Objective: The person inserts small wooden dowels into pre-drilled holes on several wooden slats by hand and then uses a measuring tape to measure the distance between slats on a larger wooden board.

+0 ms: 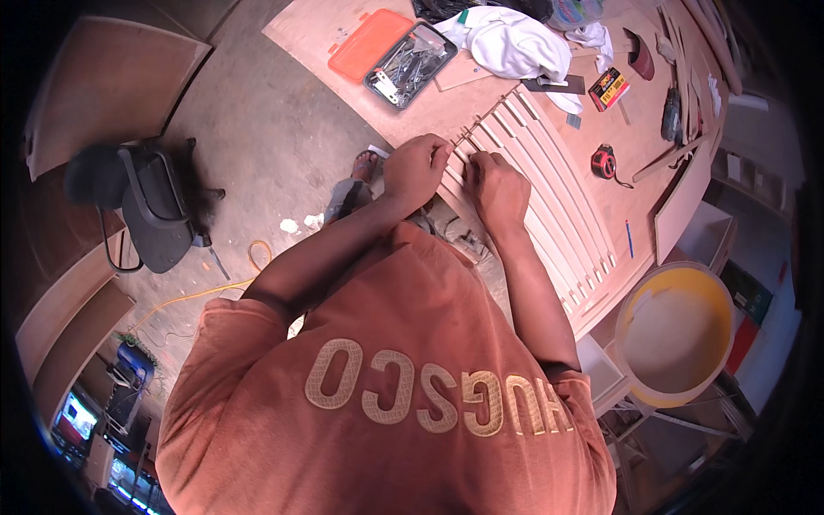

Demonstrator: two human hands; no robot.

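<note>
Slats lie lengthwise on table. Left hand, right hand curled at leftmost ones; cannot tell grip.

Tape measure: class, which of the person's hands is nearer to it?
Right. The right hand is left of the tape measure, with wooden strips between; the left hand is farther left.

The floor is gray, with a few white spots. On the left is a black chair with arms. A big brown board is near it. A yellow cord curls on the floor. Bright screens glow at the lower left. The worktop is light brown.
</note>
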